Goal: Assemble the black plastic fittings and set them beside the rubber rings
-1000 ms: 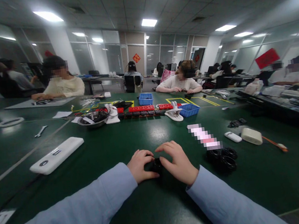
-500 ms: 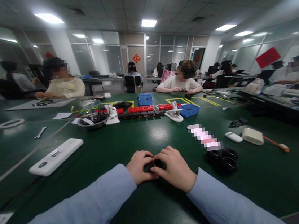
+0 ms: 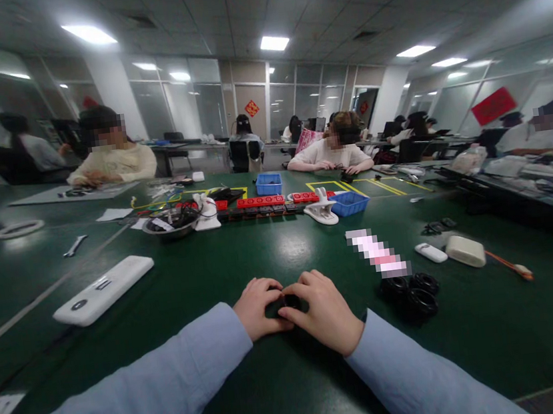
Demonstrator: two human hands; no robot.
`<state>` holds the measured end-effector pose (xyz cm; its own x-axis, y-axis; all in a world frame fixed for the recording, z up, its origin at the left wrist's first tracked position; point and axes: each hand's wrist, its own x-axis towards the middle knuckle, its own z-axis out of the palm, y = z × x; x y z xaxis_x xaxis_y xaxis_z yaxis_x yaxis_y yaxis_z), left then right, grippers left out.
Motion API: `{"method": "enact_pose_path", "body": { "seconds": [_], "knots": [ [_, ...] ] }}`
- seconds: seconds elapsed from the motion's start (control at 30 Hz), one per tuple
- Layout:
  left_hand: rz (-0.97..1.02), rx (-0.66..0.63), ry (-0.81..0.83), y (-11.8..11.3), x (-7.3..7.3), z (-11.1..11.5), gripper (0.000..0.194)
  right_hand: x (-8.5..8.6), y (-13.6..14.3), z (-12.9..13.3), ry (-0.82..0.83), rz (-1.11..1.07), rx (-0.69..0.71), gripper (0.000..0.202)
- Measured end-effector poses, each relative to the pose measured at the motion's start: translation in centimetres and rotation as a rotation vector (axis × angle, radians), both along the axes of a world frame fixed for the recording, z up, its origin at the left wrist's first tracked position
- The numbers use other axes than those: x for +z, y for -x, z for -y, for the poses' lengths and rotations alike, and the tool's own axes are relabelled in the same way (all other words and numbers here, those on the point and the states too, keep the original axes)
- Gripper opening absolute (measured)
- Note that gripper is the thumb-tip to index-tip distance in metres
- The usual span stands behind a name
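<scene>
Both my hands meet over the green table (image 3: 204,276), close in front of me. My left hand (image 3: 260,308) curls its fingers and thumb against the left side of a small black round part (image 3: 292,301). From the other side, my right hand (image 3: 323,310) grips the same part between thumb and fingers. Most of the part is hidden by the fingers, so its exact kind does not show. To the right of my right hand lie several black rings (image 3: 423,301), bunched together and apart from it.
Left is a white power bank-like device (image 3: 105,290), with a wrench (image 3: 75,246) beyond. Ahead stand a metal bowl (image 3: 171,228) of cables, red strips (image 3: 260,201), a white clamp (image 3: 322,209) and a blue bin (image 3: 350,203). A cream case (image 3: 465,251) lies right. Co-workers sit across.
My hands keep the same grip and place around the black part. Across the table at left, a co-worker's hands have shifted slightly to the right.
</scene>
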<state>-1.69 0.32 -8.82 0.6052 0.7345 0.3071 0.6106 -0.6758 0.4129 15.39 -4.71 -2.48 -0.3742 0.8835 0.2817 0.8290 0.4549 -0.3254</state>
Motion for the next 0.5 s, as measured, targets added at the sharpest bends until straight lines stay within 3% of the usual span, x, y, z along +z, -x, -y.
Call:
{"method": "enact_pose_path", "body": {
  "seconds": [0.5],
  "knots": [
    [-0.029, -0.040, 0.022, 0.20, 0.51, 0.07, 0.044, -0.38, -0.08, -0.26, 0.070, -0.125, 0.180, 0.029]
  ]
}}
